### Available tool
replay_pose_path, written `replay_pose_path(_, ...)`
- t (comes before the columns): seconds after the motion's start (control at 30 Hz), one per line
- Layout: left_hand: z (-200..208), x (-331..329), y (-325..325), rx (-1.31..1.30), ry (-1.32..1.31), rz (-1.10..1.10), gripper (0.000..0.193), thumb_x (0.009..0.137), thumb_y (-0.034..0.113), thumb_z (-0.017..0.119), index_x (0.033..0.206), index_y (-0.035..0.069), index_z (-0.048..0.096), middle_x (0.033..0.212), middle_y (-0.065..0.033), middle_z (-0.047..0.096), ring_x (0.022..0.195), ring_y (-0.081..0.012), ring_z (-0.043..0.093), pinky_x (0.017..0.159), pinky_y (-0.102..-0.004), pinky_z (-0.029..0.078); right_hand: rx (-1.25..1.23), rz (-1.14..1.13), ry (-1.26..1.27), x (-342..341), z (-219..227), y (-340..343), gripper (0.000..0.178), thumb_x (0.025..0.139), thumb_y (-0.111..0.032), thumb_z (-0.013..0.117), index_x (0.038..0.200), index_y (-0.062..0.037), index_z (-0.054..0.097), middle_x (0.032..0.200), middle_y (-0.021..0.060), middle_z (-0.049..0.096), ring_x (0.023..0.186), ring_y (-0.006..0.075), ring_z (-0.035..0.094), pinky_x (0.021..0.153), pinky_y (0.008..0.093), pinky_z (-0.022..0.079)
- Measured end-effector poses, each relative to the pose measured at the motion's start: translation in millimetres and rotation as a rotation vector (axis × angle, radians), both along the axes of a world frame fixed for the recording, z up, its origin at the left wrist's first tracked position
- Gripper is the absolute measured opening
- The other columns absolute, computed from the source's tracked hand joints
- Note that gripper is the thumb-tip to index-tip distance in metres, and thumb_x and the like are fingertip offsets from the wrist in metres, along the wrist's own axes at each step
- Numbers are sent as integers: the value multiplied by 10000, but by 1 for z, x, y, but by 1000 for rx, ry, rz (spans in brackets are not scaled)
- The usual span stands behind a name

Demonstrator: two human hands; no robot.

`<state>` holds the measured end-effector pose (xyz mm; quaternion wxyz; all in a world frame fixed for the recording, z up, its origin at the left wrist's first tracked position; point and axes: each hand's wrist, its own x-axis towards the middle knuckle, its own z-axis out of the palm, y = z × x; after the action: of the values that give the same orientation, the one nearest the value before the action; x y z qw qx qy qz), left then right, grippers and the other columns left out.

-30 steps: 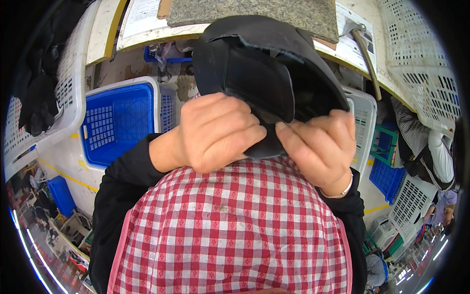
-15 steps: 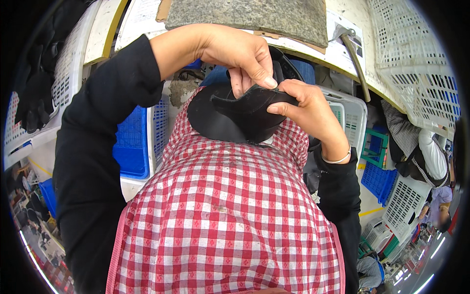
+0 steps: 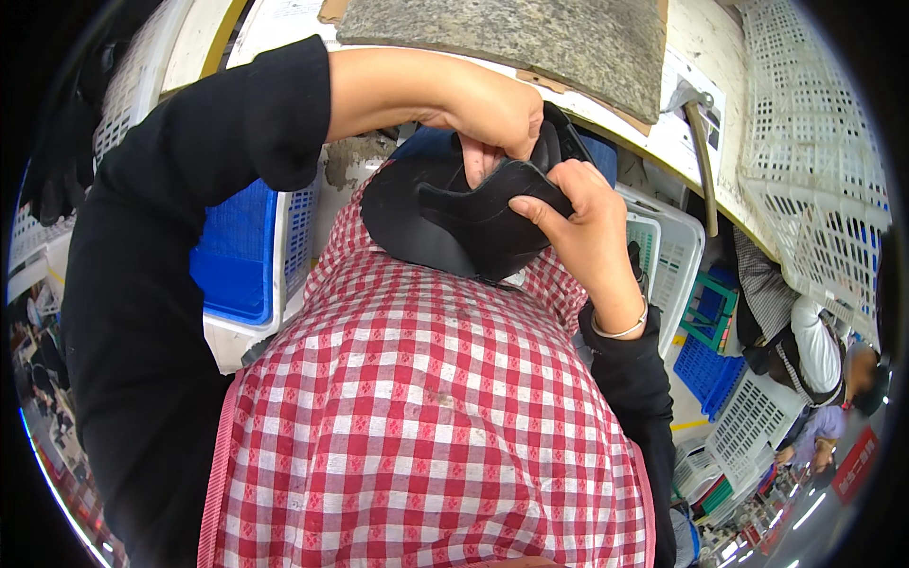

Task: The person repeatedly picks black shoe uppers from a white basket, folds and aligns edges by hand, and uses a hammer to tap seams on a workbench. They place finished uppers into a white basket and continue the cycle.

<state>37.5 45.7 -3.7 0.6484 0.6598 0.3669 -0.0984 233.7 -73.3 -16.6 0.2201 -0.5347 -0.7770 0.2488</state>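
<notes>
On my lap, over the red-and-white checked apron (image 3: 426, 398), lies a black leather-like shoe upper (image 3: 440, 218) with a curved, stitched edge. My right hand (image 3: 585, 213) pinches its right side, thumb on the near face and fingers behind the rim. From above, my left hand (image 3: 502, 123) reaches over the edge with its fingers curled down into the opening, gripping the material there. Its fingertips are partly hidden by the upper. More black material shows beyond the upper, beside my left hand's knuckles.
Ahead is a worktable holding a grey stone slab (image 3: 511, 38) and a hammer (image 3: 701, 151). A white perforated basket (image 3: 805, 180) stands at the right. Blue bins (image 3: 237, 256) sit at my left, more crates at my right. A person in white sleeves (image 3: 816, 350) is at far right.
My left hand has moved slightly right and pushed deeper into the upper's opening. My right hand has shifted a little along its edge, and the view has turned slightly.
</notes>
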Motion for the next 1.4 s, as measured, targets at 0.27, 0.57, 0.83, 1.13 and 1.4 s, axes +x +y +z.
replay_pose_path(0.27, -45, -26, -6, -136, -110, 322, 387, 1004, 292, 664, 926, -87, 682, 738, -149, 706, 575, -222, 717, 551, -307, 594, -34, 6, 148, 5, 6, -8, 271, 752, -121, 875, 872, -30, 650, 793, 97, 591, 756, 294, 595, 669, 363, 486)
replay_pose_path(0.57, -45, -52, -49, -99, -425, 212, 412, 959, 210, 742, 1292, -15, 648, 1133, -43, 714, 1037, -78, 623, 934, -275, 513, -114, -76, 143, 6, 6, -3, 265, 781, -124, 881, 921, -17, 682, 823, 101, 644, 728, 248, 643, 673, 325, 513)
replay_pose_path(0.83, -63, -37, -96, 234, -424, 409, 289, 930, 103, 758, 1177, -21, 674, 979, -36, 737, 902, -97, 621, 864, -309, 520, -141, -141, 88, 4, 3, -8, 289, 795, -162, 876, 925, -17, 664, 825, 109, 647, 724, 257, 650, 673, 335, 520)
replay_pose_path(1.13, -61, -37, -101, 399, -295, 309, 242, 961, 173, 716, 1108, -9, 654, 898, -181, 694, 790, -285, 639, 771, -381, 510, -75, -103, 50, 3, 1, -15, 303, 811, -192, 859, 958, -22, 655, 859, 130, 657, 773, 319, 669, 681, 363, 529)
replay_pose_path(1.4, -63, -37, -108, 482, -435, 352, 244, 957, 217, 705, 1019, -4, 623, 847, -227, 649, 847, -449, 619, 728, -461, 482, -86, -119, 28, 2, 3, -17, 322, 807, -211, 862, 958, -22, 650, 872, 136, 668, 789, 342, 676, 686, 377, 532)
